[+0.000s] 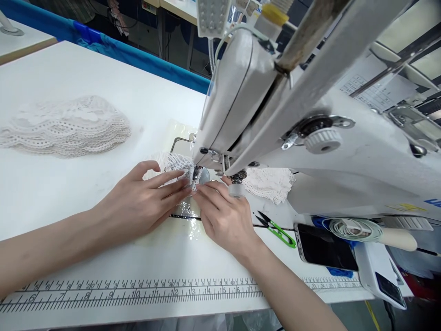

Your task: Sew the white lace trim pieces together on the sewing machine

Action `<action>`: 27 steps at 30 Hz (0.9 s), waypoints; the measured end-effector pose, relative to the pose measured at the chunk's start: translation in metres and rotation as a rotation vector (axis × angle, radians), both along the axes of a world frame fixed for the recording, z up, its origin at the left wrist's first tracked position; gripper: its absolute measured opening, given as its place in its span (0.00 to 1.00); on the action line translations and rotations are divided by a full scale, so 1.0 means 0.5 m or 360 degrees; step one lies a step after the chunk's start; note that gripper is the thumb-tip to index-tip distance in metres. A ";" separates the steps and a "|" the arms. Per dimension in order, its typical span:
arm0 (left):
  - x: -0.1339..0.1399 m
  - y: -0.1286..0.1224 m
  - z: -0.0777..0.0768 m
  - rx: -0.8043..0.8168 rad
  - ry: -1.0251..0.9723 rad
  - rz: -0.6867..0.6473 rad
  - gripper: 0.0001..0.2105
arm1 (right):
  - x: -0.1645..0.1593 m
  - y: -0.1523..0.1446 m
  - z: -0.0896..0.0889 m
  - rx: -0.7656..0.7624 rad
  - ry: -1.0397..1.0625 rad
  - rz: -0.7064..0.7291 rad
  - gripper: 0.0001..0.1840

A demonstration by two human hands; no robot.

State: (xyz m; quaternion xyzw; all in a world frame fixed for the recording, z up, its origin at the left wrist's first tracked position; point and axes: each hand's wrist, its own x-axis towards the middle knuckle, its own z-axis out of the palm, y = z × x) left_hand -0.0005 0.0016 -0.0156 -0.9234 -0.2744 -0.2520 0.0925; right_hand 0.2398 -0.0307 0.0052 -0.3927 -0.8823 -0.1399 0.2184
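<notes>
A small piece of white lace [177, 162] lies under the needle area of the sewing machine [234, 92]. My left hand [148, 195] rests on it from the left, its fingers stretched out and slightly apart, fingertips near the presser foot. Close on the right, my right hand [225, 216] has its fingers bent together at the lace's near edge by the foot; the fingertips are partly hidden. Behind the needle, right of the machine head, more white lace [268, 184] lies on the machine bed.
A stack of lace pieces [69, 126] lies on the white table [86, 184] at left. Right of my right hand are green thread snips [277, 230], a phone [325, 246] and a coiled cord [354, 228]. A printed ruler [138, 294] runs along the front edge.
</notes>
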 end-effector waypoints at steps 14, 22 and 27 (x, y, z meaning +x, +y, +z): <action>0.011 0.005 0.019 0.0068 -0.0020 0.0005 0.14 | 0.000 0.007 -0.010 0.0068 -0.0064 -0.0039 0.17; 0.011 0.013 0.012 0.0077 -0.0047 0.0010 0.15 | 0.000 0.010 -0.010 0.0083 -0.0100 -0.0077 0.20; 0.012 0.025 0.028 0.0141 0.0058 0.0002 0.16 | -0.004 0.015 -0.010 0.0083 -0.0128 -0.0131 0.21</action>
